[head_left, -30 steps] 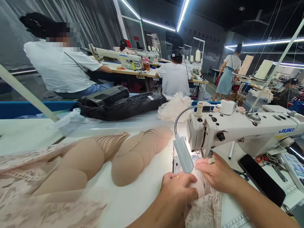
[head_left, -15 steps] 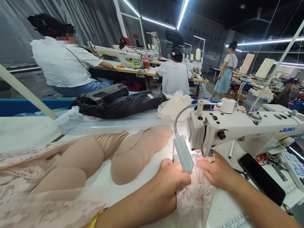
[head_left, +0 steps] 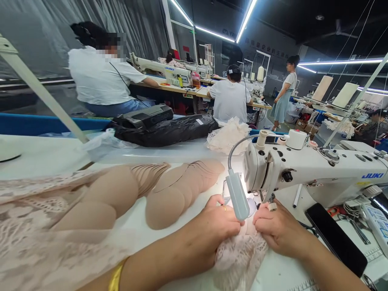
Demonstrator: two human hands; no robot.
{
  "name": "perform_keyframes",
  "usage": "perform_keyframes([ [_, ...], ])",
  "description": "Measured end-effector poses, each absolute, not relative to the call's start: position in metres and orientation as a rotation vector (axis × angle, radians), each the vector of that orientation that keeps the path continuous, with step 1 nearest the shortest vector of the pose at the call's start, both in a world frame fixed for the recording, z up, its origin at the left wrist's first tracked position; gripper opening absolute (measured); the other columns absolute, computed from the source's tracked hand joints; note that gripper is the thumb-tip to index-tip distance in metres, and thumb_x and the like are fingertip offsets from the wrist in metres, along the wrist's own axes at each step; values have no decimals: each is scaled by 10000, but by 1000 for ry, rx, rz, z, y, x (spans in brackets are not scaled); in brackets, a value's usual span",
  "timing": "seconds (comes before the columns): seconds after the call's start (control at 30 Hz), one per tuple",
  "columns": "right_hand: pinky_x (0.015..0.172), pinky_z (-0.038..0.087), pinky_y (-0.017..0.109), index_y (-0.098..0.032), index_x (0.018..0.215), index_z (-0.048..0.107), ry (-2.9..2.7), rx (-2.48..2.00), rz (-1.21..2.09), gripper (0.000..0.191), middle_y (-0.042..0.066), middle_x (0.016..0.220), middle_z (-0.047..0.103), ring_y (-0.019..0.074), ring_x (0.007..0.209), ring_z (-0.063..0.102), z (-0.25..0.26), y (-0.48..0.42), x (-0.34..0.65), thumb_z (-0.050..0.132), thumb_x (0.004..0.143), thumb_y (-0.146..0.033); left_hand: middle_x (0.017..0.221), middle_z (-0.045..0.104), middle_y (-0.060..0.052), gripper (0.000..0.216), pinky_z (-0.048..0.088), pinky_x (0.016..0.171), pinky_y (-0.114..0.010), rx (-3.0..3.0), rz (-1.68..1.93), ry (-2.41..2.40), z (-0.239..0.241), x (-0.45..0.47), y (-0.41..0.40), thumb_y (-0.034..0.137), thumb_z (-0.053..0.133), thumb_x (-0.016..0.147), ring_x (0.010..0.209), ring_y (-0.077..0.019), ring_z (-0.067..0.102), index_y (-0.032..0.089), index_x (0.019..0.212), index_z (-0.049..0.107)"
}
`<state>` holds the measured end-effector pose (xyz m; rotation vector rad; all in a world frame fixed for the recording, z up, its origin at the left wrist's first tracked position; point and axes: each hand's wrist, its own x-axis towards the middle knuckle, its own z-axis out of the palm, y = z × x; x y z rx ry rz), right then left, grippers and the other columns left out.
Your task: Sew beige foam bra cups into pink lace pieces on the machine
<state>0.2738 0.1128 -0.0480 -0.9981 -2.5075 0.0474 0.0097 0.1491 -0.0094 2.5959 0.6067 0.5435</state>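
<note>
Pale pink lace fabric point(head_left: 238, 256) runs from under the sewing machine point(head_left: 315, 165) toward me, its near part bunched below my hands. My left hand point(head_left: 215, 222) is closed on the fabric's left edge, just left of the needle area. On the right side, my right hand point(head_left: 279, 226) pinches the same fabric with bent fingers, close to the presser foot. A grey gooseneck lamp point(head_left: 237, 196) hangs over the spot between the hands and hides part of the fabric and the left fingertips. The needle itself is hard to make out.
Two fanned stacks of beige cup-shaped pads point(head_left: 172, 196) lie left, with more lace point(head_left: 33, 226) beside them. A black phone point(head_left: 336, 238), a white pen point(head_left: 297, 196) and tweezers point(head_left: 357, 230) lie right. Behind are a black plastic bag point(head_left: 169, 131) and people at other machines.
My view has shifted slightly left. My right hand has drawn back a little from the presser foot, its fingers more curled. Both hands remain on the lace.
</note>
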Motion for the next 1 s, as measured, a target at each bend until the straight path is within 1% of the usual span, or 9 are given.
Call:
perform_keyframes([
  [0.13,764,428,340,-237,759,511,-2462,-1079,-46,260,15,761,631,216,767,444,-50,114,275,506,868,-2,831,695,-29,153,367,984,-443,2596,455,604,-8,12,156,117,652,781,900,-270,617,250,825,713],
  [0.23,732,441,333,-234,793,580,-2424,-1136,-107,238,31,783,654,235,817,478,-50,115,277,528,872,-15,842,700,-41,142,371,954,-433,2599,475,615,-8,13,160,120,629,812,856,-255,608,242,835,697],
  [0.33,730,488,347,-225,940,687,-2401,-1162,-122,259,49,808,659,254,855,525,-51,116,278,533,884,-25,863,711,-22,174,342,917,-403,2596,524,608,-11,13,165,95,624,818,838,-232,605,242,890,683],
  [0.43,798,556,395,-223,1038,724,-2331,-1106,-106,338,68,850,686,280,924,588,-50,120,278,513,888,-6,913,723,1,178,285,915,-404,2623,464,618,-11,14,170,70,596,839,879,-219,625,232,897,644],
  [0.63,987,607,455,-229,1285,680,-2246,-1067,-32,507,88,1108,779,296,1125,677,-47,125,276,467,907,32,938,727,5,139,259,924,-417,2646,360,663,-3,18,171,113,567,913,910,-232,643,218,842,623],
  [0.7,988,610,452,-225,1291,680,-2246,-1082,-27,497,88,1110,782,299,1127,689,-49,124,276,476,912,23,931,716,5,131,268,917,-412,2639,326,693,-2,19,170,92,590,876,908,-231,643,214,832,612],
  [0.77,968,612,441,-222,1280,683,-2243,-1083,-32,475,84,1095,785,292,1103,700,-51,124,277,480,921,15,998,732,11,190,281,931,-409,2609,357,691,-5,17,168,60,585,866,981,-233,659,232,910,653],
  [0.9,843,589,400,-228,1256,675,-2213,-1030,-95,408,63,945,764,272,956,692,-52,116,277,461,977,-20,1080,754,45,318,283,1038,-429,2547,426,652,-14,11,169,40,573,886,1064,-218,674,290,1044,688],
  [1.0,890,542,416,-242,1304,632,-2291,-959,-64,256,49,952,769,259,911,684,-46,107,270,532,1072,-200,1149,746,47,393,246,1119,-515,2576,371,718,-20,6,168,25,538,889,1116,-241,671,322,1096,691],
])
